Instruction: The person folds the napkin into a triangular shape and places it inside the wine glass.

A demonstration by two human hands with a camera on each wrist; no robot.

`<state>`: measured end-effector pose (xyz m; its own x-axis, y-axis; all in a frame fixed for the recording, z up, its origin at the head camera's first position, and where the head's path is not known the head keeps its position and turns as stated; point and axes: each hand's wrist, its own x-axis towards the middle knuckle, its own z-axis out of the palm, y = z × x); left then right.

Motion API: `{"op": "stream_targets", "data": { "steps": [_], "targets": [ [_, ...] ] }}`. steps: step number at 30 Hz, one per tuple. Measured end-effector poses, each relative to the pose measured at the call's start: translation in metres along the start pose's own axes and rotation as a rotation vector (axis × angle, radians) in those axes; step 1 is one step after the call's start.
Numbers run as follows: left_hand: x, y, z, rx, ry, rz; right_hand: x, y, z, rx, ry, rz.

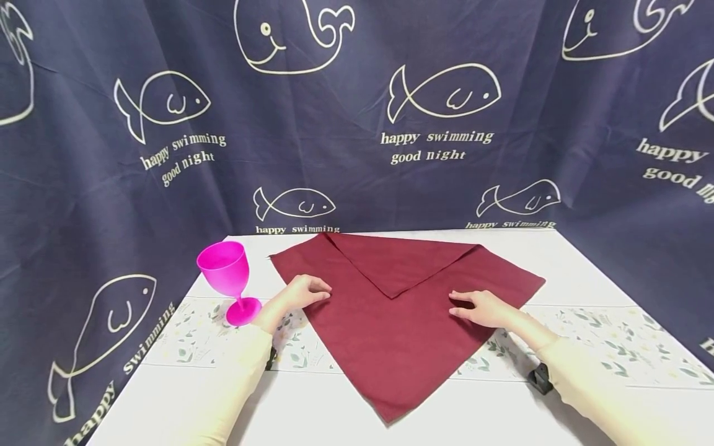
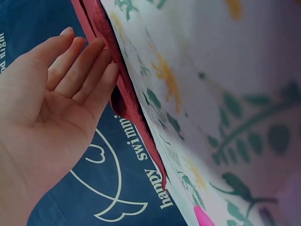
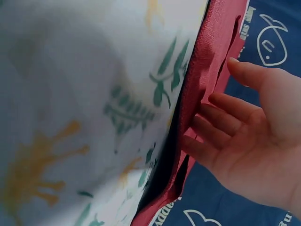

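Note:
A dark red cloth (image 1: 390, 334) lies spread on the table, one corner pointing toward me and its far corner folded over into a triangular flap (image 1: 398, 263). My left hand (image 1: 303, 292) rests at the cloth's left side, fingers loosely bent and holding nothing. In the left wrist view its fingertips (image 2: 107, 52) are right at the cloth's surface. On the opposite side my right hand (image 1: 481, 308) is over the right part of the cloth, palm facing inward. The right wrist view shows its fingers (image 3: 211, 127) relaxed against the red fabric, with nothing gripped.
A bright pink goblet (image 1: 225, 269) stands on the left of the table, close beside my left wrist. The white table (image 1: 591, 272) has a band of leaf print across it. Behind hangs a navy curtain (image 1: 357, 124) with fish drawings.

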<state>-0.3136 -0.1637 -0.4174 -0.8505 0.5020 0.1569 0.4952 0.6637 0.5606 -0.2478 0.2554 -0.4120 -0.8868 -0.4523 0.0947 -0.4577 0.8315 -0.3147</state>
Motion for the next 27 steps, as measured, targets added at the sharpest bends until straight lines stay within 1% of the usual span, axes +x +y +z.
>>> {"op": "stream_targets", "data": {
  "steps": [3,7,13,16,22,25,27],
  "targets": [
    [0.000,0.000,0.001,-0.004,0.002,-0.010,0.007,0.005,-0.001,-0.004,0.004,-0.004],
    [0.000,0.001,0.001,-0.024,-0.001,-0.044,0.013,0.010,-0.002,-0.002,-0.002,-0.005],
    [-0.001,0.001,0.003,-0.038,-0.009,-0.043,0.017,0.016,-0.003,0.006,-0.003,0.007],
    [-0.001,0.001,0.004,-0.035,-0.015,-0.027,0.018,0.017,-0.003,0.007,-0.002,0.012],
    [-0.001,0.000,0.004,-0.019,-0.017,0.025,0.013,0.006,-0.005,0.027,0.029,-0.008],
    [-0.002,0.001,0.002,-0.007,-0.005,0.036,0.008,-0.002,-0.006,0.040,0.035,-0.016],
    [-0.001,0.001,0.000,0.004,0.003,0.029,0.006,-0.006,-0.006,0.047,0.024,-0.021]
  ]
}}
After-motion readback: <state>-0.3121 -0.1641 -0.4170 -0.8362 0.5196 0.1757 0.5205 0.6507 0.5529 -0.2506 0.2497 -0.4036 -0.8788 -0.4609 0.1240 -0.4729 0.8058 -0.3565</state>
